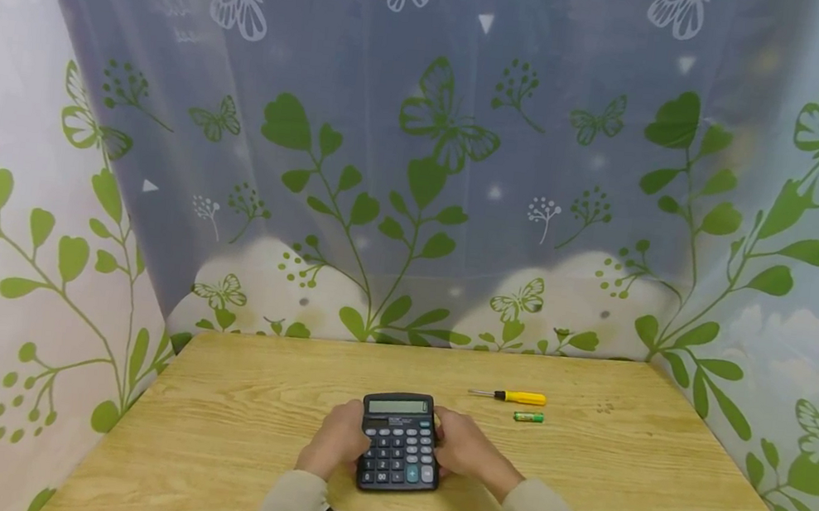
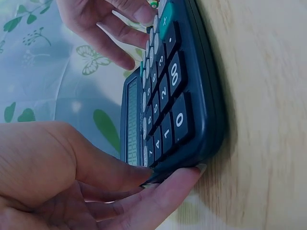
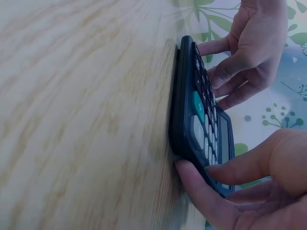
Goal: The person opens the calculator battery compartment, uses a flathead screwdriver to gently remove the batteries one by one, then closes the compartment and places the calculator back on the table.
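Note:
A dark calculator [image 1: 401, 442] faces up between both hands, its screen end farthest from the person. A single digit, seemingly a zero, shows at the right of its display. My left hand [image 1: 336, 439] grips the left side, thumb over the top edge by the number keys and fingers along the side and underneath, as the left wrist view shows. On the opposite side my right hand [image 1: 468, 446] pinches the edge, its thumb [image 3: 240, 167] on top and a fingertip low at the near corner. The calculator's near end sits close over the wooden table [image 1: 226, 428].
To the right, beyond the right hand, lies a yellow-handled screwdriver [image 1: 524, 397] with its shaft pointing left. Just in front of it is a green battery [image 1: 528, 417]. A patterned curtain [image 1: 355, 200] hangs behind the table's far edge, with similar cloth at both sides.

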Available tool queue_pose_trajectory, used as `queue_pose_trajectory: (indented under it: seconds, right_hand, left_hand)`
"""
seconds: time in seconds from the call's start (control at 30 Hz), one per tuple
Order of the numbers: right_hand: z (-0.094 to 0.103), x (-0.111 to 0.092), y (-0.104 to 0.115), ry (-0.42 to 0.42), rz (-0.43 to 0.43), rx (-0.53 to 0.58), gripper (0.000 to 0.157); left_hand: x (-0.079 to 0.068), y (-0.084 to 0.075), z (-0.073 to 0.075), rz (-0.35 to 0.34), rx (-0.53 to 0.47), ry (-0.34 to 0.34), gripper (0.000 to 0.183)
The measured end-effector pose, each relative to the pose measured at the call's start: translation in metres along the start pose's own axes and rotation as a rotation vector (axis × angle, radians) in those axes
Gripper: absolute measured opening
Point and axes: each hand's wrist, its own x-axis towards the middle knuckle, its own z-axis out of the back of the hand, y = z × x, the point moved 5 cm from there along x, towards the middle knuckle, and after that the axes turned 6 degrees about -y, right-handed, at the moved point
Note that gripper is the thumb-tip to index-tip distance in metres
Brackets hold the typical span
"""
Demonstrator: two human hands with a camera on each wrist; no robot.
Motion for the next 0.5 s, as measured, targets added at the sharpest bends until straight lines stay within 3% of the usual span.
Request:
queue_pose_trajectory:
  seconds: [0.5]
  right_hand:
    - [-0.007, 0.011, 0.007, 0.025, -0.041, -0.002, 0.069]
  left_hand:
    - [0.010, 0.011, 0.010, 0.037, -0.022, 0.008, 0.055]
